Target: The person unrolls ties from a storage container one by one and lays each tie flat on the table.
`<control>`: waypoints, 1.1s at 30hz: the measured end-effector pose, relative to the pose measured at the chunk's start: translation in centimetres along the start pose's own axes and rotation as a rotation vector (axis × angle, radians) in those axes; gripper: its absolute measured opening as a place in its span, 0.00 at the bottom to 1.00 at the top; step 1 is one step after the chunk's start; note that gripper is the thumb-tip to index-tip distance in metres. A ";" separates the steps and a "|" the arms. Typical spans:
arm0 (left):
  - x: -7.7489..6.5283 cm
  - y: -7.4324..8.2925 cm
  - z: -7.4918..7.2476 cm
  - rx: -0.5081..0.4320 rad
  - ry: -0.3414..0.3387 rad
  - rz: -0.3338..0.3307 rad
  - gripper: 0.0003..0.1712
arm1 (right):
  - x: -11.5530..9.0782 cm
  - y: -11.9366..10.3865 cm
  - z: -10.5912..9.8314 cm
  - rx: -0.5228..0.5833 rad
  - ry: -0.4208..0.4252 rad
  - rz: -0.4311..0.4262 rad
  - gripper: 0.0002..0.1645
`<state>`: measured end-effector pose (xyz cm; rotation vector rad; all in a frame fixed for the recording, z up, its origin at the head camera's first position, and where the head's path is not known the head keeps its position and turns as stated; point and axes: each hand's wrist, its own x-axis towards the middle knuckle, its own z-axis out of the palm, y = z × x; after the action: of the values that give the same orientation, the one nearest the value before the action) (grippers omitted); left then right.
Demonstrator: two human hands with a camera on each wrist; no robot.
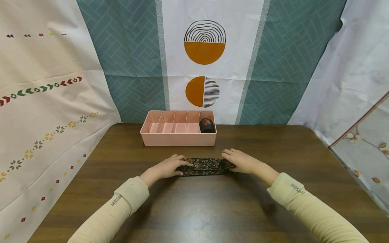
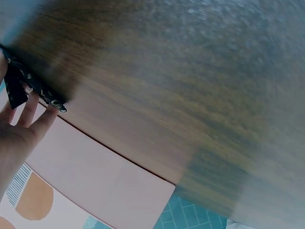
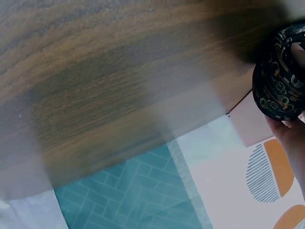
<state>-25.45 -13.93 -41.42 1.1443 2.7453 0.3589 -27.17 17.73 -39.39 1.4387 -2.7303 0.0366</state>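
Note:
A long, narrow folded black cloth with a gold and orange pattern lies across the table in front of the person. At its left end, my left hand grips the cloth between thumb and fingers. The left wrist view shows that end of the cloth bent up between them. My right hand holds the other end, which is rolled into a thick bundle. From the right wrist, the rolled end looks rounded, with fingers at its far side and the thumb on top.
Behind the cloth stands a pink organizer box split into several compartments. A dark bundle with an orange leaf print sits in its rightmost compartment. Patterned curtains hang along the back and sides of the wooden table.

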 end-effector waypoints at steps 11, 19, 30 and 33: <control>-0.4 -0.4 0.0 -0.014 -0.004 -0.012 0.27 | -0.4 0.2 -0.3 0.030 -0.044 0.015 0.32; -0.6 -0.5 -0.1 -0.014 -0.011 -0.018 0.27 | -0.4 0.2 -0.3 0.003 -0.036 0.007 0.26; -1.0 -0.8 -0.3 -0.001 -0.016 -0.018 0.28 | -0.4 0.5 -0.2 0.004 -0.013 -0.013 0.25; -1.2 -0.9 -0.4 -0.006 -0.018 -0.017 0.28 | -0.4 0.6 -0.3 -0.007 -0.021 -0.010 0.26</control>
<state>-25.37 -15.45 -41.24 1.1170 2.7347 0.3530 -27.43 18.44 -39.15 1.4594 -2.7366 0.0119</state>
